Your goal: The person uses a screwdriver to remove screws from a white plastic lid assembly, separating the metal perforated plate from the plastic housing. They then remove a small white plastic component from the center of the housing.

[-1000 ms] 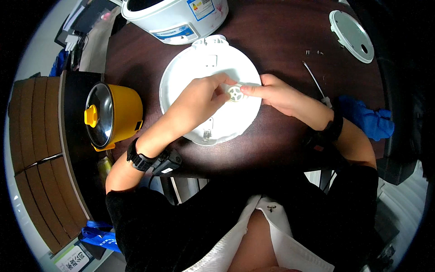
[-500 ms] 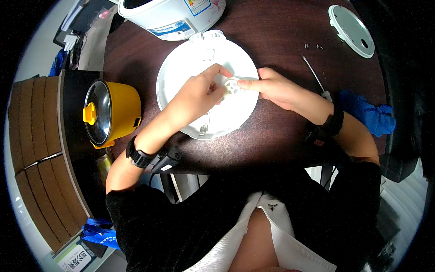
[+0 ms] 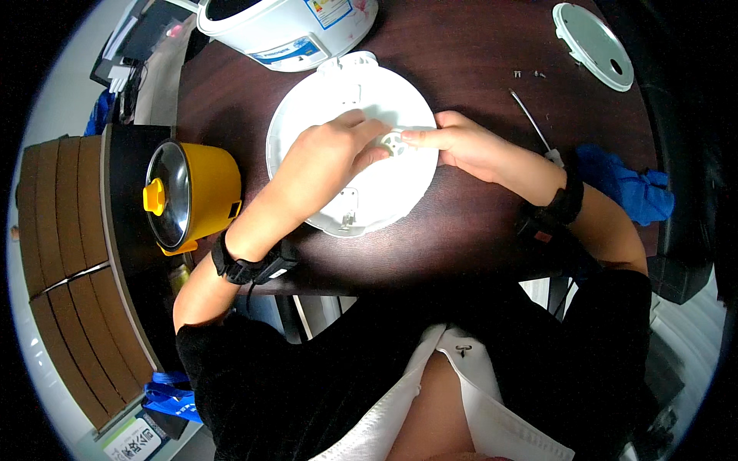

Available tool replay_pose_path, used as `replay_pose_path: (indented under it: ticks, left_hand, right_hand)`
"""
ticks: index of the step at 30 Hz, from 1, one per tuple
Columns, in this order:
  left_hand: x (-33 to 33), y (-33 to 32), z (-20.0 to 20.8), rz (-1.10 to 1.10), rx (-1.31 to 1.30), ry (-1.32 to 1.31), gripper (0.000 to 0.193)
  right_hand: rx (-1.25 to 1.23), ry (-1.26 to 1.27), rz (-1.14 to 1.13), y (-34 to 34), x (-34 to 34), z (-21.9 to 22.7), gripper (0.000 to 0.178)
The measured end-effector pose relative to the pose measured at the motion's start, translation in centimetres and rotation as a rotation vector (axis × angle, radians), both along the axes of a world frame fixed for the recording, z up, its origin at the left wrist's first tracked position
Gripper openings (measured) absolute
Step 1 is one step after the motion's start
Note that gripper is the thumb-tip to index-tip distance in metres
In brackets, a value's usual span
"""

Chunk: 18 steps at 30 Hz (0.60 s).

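Both hands meet at frame centre over the white lid, which lies flat on the dark table. Left hand rests on the lid, fingers curled, thumb and fingertips pinching a small white round part. Right hand comes from the right, index finger extended and touching the same part, other fingers folded. Cooker body at top edge, just above the lid. Yellow pot at left. Round inner lid upper right. Screwdriver and blue cloth at right.
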<state>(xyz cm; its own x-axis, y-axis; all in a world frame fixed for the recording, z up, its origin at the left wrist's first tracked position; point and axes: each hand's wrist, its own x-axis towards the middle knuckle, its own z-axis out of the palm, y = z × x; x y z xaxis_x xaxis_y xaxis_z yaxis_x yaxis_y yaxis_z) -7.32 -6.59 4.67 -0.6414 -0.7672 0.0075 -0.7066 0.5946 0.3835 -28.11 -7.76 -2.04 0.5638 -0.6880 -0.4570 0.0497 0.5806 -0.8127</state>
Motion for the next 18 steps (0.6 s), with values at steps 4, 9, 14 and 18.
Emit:
replay_pose_path:
  ticks: [4,9,14,18]
  left_hand:
    - [-0.5,-0.4,0.6,-0.06,0.05,-0.044,0.029]
    - [-0.7,-0.7,0.8,-0.106,0.079,0.027,0.033]
    - [-0.5,-1.2,1.1,-0.191,0.111,-0.019,0.036]
    - [-0.8,-1.6,1.6,-0.243,0.114,-0.036,0.038]
  right_hand:
    - [0.003,-0.042,0.003,0.1,-0.1,0.0,0.045]
    - [-0.006,-0.03,-0.005,0.2,-0.2,-0.4,0.046]
    - [-0.031,-0.051,0.039,0.1,-0.4,0.0,0.046]
    - [-0.039,-0.098,0.067,-0.1,-0.6,-0.2,0.045]
